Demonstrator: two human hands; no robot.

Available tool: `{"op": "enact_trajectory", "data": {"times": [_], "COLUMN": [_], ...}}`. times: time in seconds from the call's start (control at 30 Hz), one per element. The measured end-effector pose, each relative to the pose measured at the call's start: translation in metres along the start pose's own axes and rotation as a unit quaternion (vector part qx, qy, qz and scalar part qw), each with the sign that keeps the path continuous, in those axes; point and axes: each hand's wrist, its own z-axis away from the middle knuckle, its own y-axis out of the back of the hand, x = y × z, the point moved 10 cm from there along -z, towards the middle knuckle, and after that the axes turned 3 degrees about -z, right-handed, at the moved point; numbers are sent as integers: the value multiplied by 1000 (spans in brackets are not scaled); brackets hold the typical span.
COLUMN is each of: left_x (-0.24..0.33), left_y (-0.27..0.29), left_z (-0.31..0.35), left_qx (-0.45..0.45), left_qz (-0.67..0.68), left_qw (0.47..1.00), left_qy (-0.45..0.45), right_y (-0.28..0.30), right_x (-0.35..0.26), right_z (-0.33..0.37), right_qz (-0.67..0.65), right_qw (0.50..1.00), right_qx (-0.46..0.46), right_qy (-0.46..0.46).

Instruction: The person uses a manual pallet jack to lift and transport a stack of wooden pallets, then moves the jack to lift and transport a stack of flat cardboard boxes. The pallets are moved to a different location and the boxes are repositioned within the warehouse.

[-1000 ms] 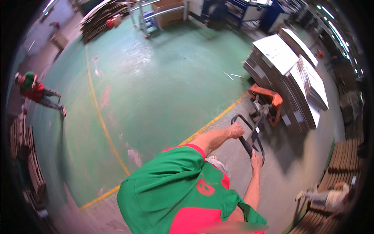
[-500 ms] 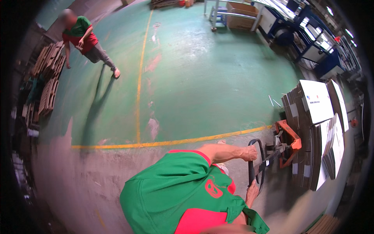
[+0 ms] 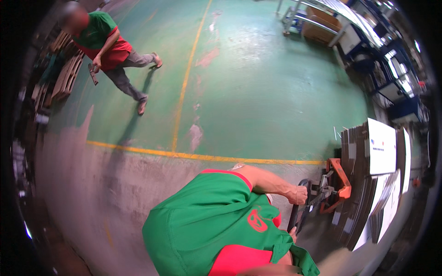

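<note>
The black loop handle of an orange pallet jack is at the lower right. My left hand is closed round its upper part, with that arm stretched across from my green and red shirt. Lower on the same loop, my right hand grips it too, mostly hidden by my shirt. Beyond the jack's orange frame rises a tall stack of flat cardboard sheets, brown at the edges, with white printed faces.
At the upper left a co-worker walks, holding a flat dark object. Brown cardboard stacks line the left side. Blue and white machinery and a large carton stand at the upper right. A yellow line crosses the floor.
The co-worker has stepped closer, the flat object now showing in the hand. My view has shifted, so the stack and jack sit lower in the picture. Both my hands stay on the handle.
</note>
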Motion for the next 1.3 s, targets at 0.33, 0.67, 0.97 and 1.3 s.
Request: {"op": "enact_trajectory", "data": {"times": [0.33,0.67,0.97,1.3], "left_x": [-32,-110,12,181], "left_y": [25,-20,-119,-210], "left_z": [-21,-207,-442,-537], "left_qx": [-100,-328,-380,-461], "left_qz": [27,60,66,4], "left_qw": [995,943,923,888], "left_qy": [11,-15,1,-7], "right_y": [24,182,347,403], "right_x": [-39,-33,194,397], "right_z": [-20,-152,-209,-164], "right_qz": [61,-39,-146,-188], "right_qw": [996,997,984,972], "right_qx": [11,30,75,108], "right_qy": [56,-60,-67,-90]}}
